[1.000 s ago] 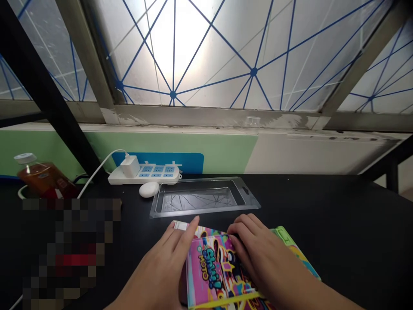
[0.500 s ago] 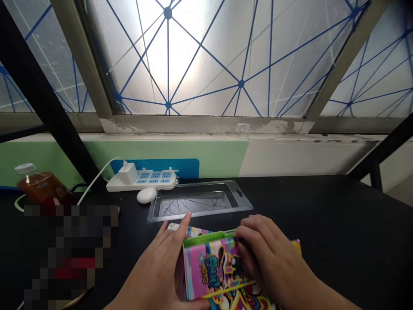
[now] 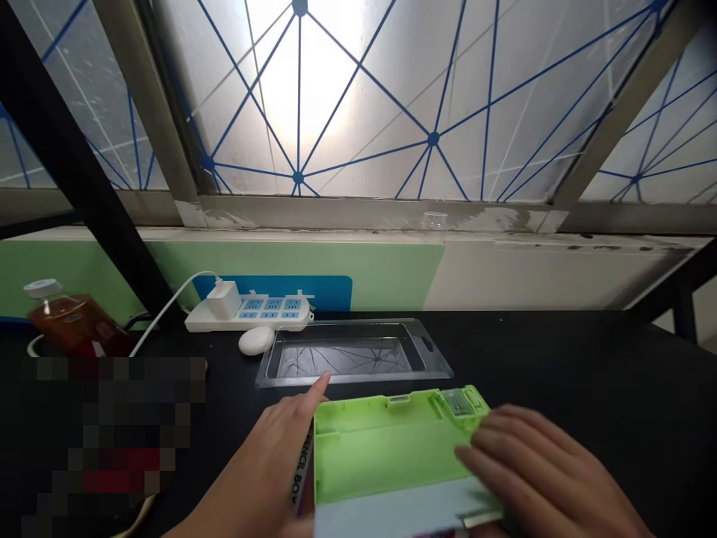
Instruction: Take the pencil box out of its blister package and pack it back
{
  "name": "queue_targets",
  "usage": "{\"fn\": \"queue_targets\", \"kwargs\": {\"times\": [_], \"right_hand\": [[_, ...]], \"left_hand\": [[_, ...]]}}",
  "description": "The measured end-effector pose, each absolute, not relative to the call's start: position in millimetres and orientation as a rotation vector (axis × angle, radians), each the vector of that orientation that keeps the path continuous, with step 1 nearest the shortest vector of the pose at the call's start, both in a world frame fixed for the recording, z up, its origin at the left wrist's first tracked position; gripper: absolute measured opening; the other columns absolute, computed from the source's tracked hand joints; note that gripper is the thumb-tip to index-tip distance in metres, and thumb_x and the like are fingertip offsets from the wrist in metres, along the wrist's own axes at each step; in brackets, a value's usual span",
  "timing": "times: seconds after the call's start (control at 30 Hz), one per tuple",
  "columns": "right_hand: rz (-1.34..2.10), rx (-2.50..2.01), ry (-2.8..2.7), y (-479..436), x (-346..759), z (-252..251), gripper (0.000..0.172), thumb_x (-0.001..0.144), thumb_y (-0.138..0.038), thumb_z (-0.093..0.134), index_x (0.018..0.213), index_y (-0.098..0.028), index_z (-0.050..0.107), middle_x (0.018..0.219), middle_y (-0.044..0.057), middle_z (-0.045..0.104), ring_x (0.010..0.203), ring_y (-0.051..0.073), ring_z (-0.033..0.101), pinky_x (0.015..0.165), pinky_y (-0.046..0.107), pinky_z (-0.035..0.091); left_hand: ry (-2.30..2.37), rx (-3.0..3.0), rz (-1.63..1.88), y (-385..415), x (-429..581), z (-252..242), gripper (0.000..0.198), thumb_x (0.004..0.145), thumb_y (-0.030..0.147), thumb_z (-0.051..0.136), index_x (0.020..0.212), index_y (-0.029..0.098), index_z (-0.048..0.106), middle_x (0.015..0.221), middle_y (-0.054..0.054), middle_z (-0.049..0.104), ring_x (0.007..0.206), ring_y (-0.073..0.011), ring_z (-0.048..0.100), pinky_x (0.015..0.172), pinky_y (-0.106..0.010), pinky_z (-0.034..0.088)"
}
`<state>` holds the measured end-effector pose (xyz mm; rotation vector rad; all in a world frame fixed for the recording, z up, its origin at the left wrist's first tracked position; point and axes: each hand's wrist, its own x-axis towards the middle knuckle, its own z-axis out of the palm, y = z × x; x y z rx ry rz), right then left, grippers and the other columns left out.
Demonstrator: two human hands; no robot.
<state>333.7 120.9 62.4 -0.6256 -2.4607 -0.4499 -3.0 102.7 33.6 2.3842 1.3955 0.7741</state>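
Note:
A pencil box [image 3: 386,456] lies open in front of me, its bright green plastic inside facing up and a pale flap folded toward me. A small clear window sits in its top right corner. "PENCIL BOX" is printed on its left side. My left hand [image 3: 269,456] grips the box along that left side, thumb low and a finger at the back corner. My right hand [image 3: 538,471] is closed at the right edge, its fingers over the rim by the flap and slightly blurred. The box's near end runs out of view.
A clear plastic tray [image 3: 347,355] lies behind the box. Farther back are a white round case [image 3: 256,341] and a power strip [image 3: 252,314] with a plugged-in charger. A bottle of brown liquid [image 3: 78,321] stands at the left. The black table [image 3: 588,373] meets a wall under windows.
The pencil box's colourful printed cover has been opened toward me, so the green inside shows. My right hand has moved right and nearer to me. The view has shifted slightly.

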Motion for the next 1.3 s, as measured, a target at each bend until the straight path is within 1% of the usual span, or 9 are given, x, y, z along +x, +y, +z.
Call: {"fn": "queue_targets", "kwargs": {"times": [0.13, 0.33, 0.5, 0.57, 0.77, 0.93, 1.07, 1.2, 1.3], "right_hand": [[-0.565, -0.917, -2.391, 139, 328, 81, 0.041, 0.101, -0.051, 0.057, 0.126, -0.019, 0.066, 0.110, 0.013, 0.076, 0.093, 0.031, 0.071, 0.084, 0.048, 0.054], [-0.173, -1.109, -2.527, 151, 337, 62, 0.059, 0.094, -0.054, 0.065, 0.144, -0.024, 0.055, 0.129, 0.013, 0.070, 0.110, 0.032, 0.067, 0.088, 0.046, 0.058], [0.148, -1.160, -2.611, 152, 343, 51, 0.099, 0.068, -0.076, 0.080, 0.148, -0.025, 0.053, 0.132, 0.016, 0.066, 0.115, 0.038, 0.065, 0.095, 0.053, 0.056], [0.202, -1.192, -2.631, 152, 346, 51, 0.111, 0.059, -0.077, 0.085, 0.151, -0.027, 0.049, 0.138, 0.016, 0.063, 0.120, 0.040, 0.063, 0.099, 0.055, 0.055], [0.295, -1.253, -2.681, 154, 349, 63, 0.099, 0.068, -0.058, 0.087, 0.155, -0.030, 0.047, 0.142, 0.015, 0.061, 0.121, 0.039, 0.063, 0.101, 0.053, 0.055], [0.172, -1.164, -2.598, 171, 346, 90, 0.094, 0.075, -0.058, 0.083, 0.156, -0.033, 0.044, 0.144, 0.014, 0.059, 0.125, 0.039, 0.060, 0.102, 0.053, 0.053], [0.287, -1.124, -2.630, 210, 327, 108, 0.092, 0.075, -0.063, 0.081, 0.154, -0.030, 0.048, 0.147, 0.014, 0.056, 0.130, 0.040, 0.056, 0.107, 0.057, 0.048], [0.386, -1.111, -2.673, 248, 300, 106, 0.094, 0.076, -0.067, 0.078, 0.154, -0.024, 0.048, 0.146, 0.017, 0.055, 0.132, 0.039, 0.053, 0.112, 0.055, 0.044], [0.445, -1.150, -2.713, 265, 284, 99, 0.098, 0.079, -0.072, 0.073, 0.158, -0.020, 0.043, 0.147, 0.018, 0.053, 0.132, 0.039, 0.052, 0.111, 0.052, 0.044]], "left_hand": [[1.440, 2.299, 0.785, 100, -3, 33, 0.119, 0.078, 0.029, 0.085, 0.164, 0.040, 0.003, 0.140, -0.007, 0.063, 0.123, -0.0317, 0.065, 0.100, -0.045, 0.057], [1.429, 2.283, 0.781, 98, -1, 31, 0.127, 0.073, 0.029, 0.089, 0.163, 0.041, -0.001, 0.142, -0.009, 0.060, 0.125, -0.0343, 0.063, 0.103, -0.051, 0.055], [1.392, 2.304, 0.815, 97, -1, 31, 0.132, 0.070, 0.030, 0.093, 0.162, 0.044, -0.002, 0.146, -0.009, 0.058, 0.128, -0.0346, 0.062, 0.105, -0.052, 0.054], [1.368, 2.318, 0.831, 99, -1, 29, 0.132, 0.069, 0.031, 0.094, 0.162, 0.044, 0.000, 0.146, -0.010, 0.058, 0.128, -0.0348, 0.062, 0.105, -0.052, 0.055], [1.245, 2.348, 1.019, 105, -4, 28, 0.124, 0.070, 0.033, 0.090, 0.163, 0.040, 0.008, 0.142, -0.011, 0.061, 0.123, -0.0366, 0.065, 0.100, -0.054, 0.059], [1.395, 2.331, 1.040, 99, -11, 44, 0.095, 0.090, 0.045, 0.074, 0.161, 0.041, 0.011, 0.159, -0.011, 0.045, 0.141, -0.0362, 0.051, 0.111, -0.055, 0.051], [1.582, 2.228, 1.150, 102, -14, 46, 0.072, 0.102, 0.043, 0.054, 0.161, 0.037, 0.013, 0.162, -0.012, 0.039, 0.146, -0.0349, 0.044, 0.114, -0.059, 0.046], [1.793, 2.153, 1.127, 114, -14, 39, 0.070, 0.105, 0.042, 0.049, 0.162, 0.037, 0.007, 0.172, -0.011, 0.019, 0.159, -0.0382, 0.015, 0.120, -0.072, 0.026], [1.793, 2.064, 1.008, 119, -14, 37, 0.071, 0.106, 0.042, 0.046, 0.162, 0.036, 0.002, 0.172, -0.012, 0.023, 0.158, -0.0374, 0.019, 0.120, -0.071, 0.028]]}}
